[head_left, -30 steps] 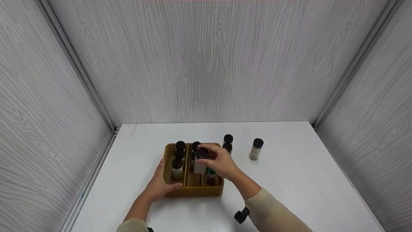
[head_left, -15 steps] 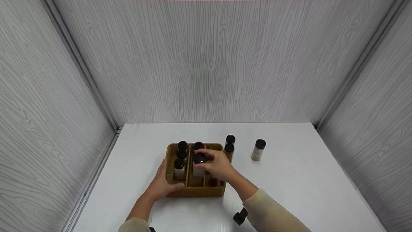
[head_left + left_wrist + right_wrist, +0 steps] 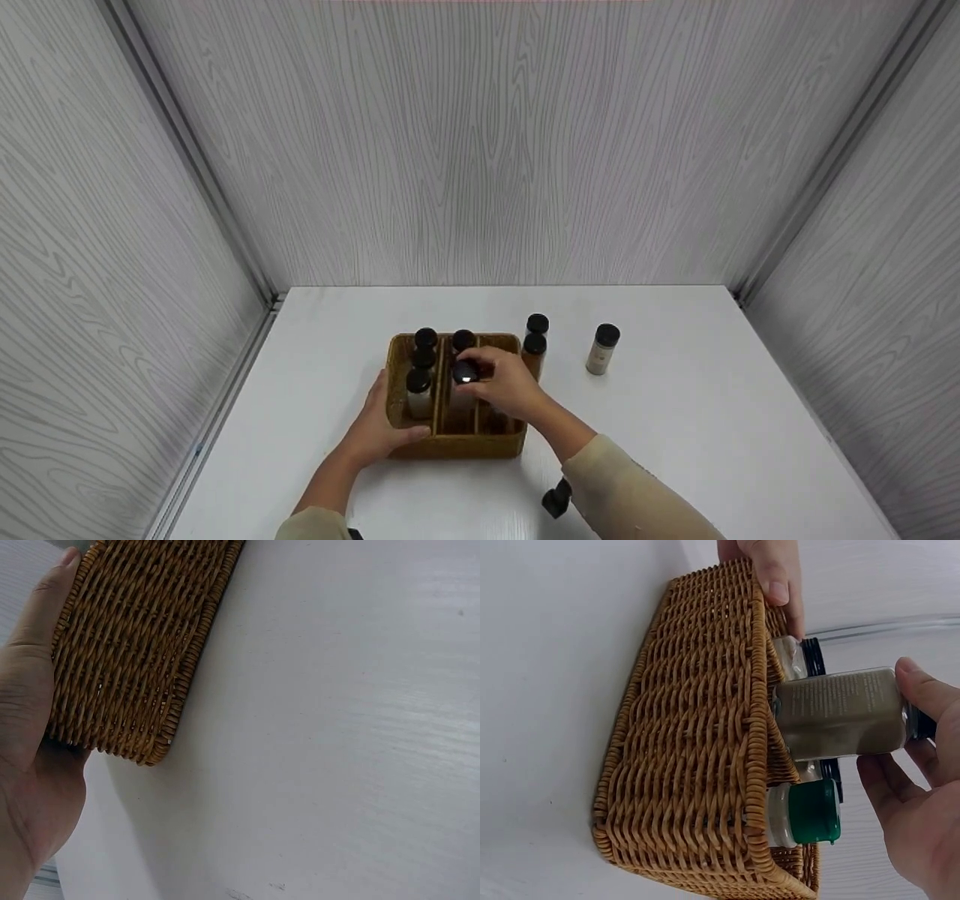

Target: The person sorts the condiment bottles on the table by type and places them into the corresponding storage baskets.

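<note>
A wicker basket (image 3: pixel 457 448) with long compartments sits on the white table. My left hand (image 3: pixel 377 431) grips its front left corner, thumb over the rim, as the left wrist view also shows. My right hand (image 3: pixel 506 386) pinches a spice jar (image 3: pixel 840 712) near its black cap. This jar holds grey-brown powder, has printed text, and its lower end is inside the basket's middle compartment. Several black-capped jars (image 3: pixel 418 394) stand in the left compartment, and another black-capped jar (image 3: pixel 463 340) is at the back of the middle one. A green-capped jar (image 3: pixel 810 811) stands in the right compartment.
Two black-capped jars (image 3: pixel 535 345) stand just beyond the basket's right side. Farther right is a lone jar (image 3: pixel 602 349) of pale contents. Wood-grain panels (image 3: pixel 480 150) enclose the table at the back and both sides.
My right hand has lowered the pinched spice jar into the middle compartment, and its cap now sits lower. My left hand keeps its grip on the basket.
</note>
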Action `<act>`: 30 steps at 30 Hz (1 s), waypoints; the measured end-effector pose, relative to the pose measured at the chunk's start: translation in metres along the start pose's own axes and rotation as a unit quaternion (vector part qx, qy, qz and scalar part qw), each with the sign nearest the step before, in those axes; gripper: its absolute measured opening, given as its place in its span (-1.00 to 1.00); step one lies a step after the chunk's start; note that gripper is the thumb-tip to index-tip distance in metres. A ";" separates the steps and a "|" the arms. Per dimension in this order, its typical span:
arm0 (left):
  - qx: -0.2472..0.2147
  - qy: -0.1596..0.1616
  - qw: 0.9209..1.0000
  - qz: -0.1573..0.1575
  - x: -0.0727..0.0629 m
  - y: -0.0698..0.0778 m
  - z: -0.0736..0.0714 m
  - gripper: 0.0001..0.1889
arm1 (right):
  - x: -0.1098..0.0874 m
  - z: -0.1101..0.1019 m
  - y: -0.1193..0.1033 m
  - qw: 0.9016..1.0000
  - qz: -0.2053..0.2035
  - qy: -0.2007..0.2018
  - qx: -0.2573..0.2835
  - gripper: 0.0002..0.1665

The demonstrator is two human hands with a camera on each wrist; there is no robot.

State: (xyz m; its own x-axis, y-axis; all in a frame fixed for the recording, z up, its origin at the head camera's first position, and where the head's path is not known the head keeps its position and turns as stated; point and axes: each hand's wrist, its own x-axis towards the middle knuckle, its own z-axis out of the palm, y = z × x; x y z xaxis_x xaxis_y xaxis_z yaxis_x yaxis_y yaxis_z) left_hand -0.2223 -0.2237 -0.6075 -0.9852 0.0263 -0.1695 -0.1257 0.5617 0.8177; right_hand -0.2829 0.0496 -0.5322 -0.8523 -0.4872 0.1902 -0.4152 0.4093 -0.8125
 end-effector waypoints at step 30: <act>0.002 -0.003 1.000 0.003 -0.003 0.001 0.000 0.59 | 0.013 0.012 0.013 0.995 0.031 0.003 -0.100 -0.44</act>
State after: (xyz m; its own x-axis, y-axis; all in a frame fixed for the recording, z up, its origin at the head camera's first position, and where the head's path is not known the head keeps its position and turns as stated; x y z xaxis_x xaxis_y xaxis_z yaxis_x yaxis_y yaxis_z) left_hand -0.2199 -0.2232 -0.6059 -0.9852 0.0340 -0.1678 -0.1196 0.5645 0.8167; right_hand -0.2961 0.0391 -0.5473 -0.8798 -0.4522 0.1465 -0.4162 0.5838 -0.6972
